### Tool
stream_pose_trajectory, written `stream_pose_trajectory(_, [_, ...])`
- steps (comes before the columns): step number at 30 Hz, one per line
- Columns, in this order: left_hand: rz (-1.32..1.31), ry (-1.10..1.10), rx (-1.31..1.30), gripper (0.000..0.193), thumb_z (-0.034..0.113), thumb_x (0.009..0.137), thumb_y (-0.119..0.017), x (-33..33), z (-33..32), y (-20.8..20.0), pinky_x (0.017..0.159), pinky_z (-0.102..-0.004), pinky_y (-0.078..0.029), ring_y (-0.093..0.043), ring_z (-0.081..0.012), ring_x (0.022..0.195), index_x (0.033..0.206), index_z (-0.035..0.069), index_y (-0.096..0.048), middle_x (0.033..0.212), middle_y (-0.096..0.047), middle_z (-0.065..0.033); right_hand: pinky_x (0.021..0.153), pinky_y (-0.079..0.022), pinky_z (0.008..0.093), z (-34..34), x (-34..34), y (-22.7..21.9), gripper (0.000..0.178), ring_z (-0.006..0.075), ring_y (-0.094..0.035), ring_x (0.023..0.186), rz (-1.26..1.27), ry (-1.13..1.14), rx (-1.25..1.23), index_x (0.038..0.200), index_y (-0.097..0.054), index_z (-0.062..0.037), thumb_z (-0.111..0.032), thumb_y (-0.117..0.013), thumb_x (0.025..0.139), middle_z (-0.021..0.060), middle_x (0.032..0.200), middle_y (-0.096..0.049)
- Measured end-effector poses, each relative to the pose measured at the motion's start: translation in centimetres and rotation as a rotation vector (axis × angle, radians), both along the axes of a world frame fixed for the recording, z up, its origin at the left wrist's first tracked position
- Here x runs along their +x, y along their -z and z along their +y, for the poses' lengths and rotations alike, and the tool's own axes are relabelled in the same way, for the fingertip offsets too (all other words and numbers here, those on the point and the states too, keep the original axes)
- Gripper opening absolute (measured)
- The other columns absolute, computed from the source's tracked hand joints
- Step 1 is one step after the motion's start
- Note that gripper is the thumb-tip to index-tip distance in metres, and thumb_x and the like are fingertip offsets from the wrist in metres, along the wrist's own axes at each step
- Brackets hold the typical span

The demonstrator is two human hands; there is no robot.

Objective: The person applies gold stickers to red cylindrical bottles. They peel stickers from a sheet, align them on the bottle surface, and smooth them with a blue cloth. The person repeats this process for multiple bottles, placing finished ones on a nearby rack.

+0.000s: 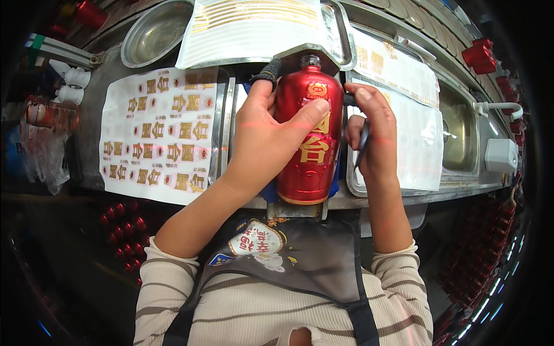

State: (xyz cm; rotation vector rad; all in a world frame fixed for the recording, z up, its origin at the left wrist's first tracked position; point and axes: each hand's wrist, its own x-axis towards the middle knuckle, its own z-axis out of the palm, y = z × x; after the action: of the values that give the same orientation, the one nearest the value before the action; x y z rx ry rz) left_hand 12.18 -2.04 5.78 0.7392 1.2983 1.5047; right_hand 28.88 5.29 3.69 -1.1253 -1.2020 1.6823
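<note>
A glossy red bottle (309, 135) with gold characters lies in a metal holder (306, 51), its bare glass neck pointing away from me. My left hand (271, 115) grips its left side, thumb pressed on the front beside the gold emblem. A dark wrap covers one of its fingertips. Near the bottle's right shoulder is my right hand (372, 124), curled round a slim grey tool (362, 142) whose exact kind I cannot make out. Its index finger, also dark-wrapped at the tip, reaches toward the bottle; whether it touches I cannot tell.
On the left lies a white sheet of gold character decals (156, 130). Behind are a metal bowl (157, 33) and a sheet with gold stripes (254, 34). At right, pale sheets (404, 138) rest on a tray, with a sink (461, 135) and white container (501, 155) beyond.
</note>
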Motion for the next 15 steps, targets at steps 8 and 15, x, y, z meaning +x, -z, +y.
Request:
stream_pose_trajectory(8, [0.014, 0.066, -0.011, 0.054, 0.020, 0.088, -0.080, -0.5, -0.4, 0.4, 0.093, -0.0316, -0.053, -0.065, -0.0181, 0.109, 0.125, -0.006, -0.051, 0.121, -0.065, -0.0174, 0.071, -0.053, 0.0260, -3.8, 1.0, -3.6, 0.040, 0.0146, -0.064, 0.084, -0.080, 0.134, 0.452, 0.117, -0.059, 0.0015, 0.002, -0.073, 0.080, 0.0091, 0.102, -0.063])
stream_pose_trajectory(15, [0.180, 0.116, 0.116, 0.078, 0.015, 0.089, -0.078, 0.2, -4.1, 1.9, 0.115, -0.0366, -0.035, -0.046, -0.0239, 0.136, 0.146, -0.013, -0.031, 0.147, -0.045, -0.0250, 0.066, -0.053, 0.0346, 1.1, -3.1, -4.1, 0.020, 0.0287, -0.066, 0.074, -0.348, -0.129, 1.219, 0.099, -0.065, 0.0008, -0.002, -0.073, 0.081, 0.0140, 0.086, -0.068])
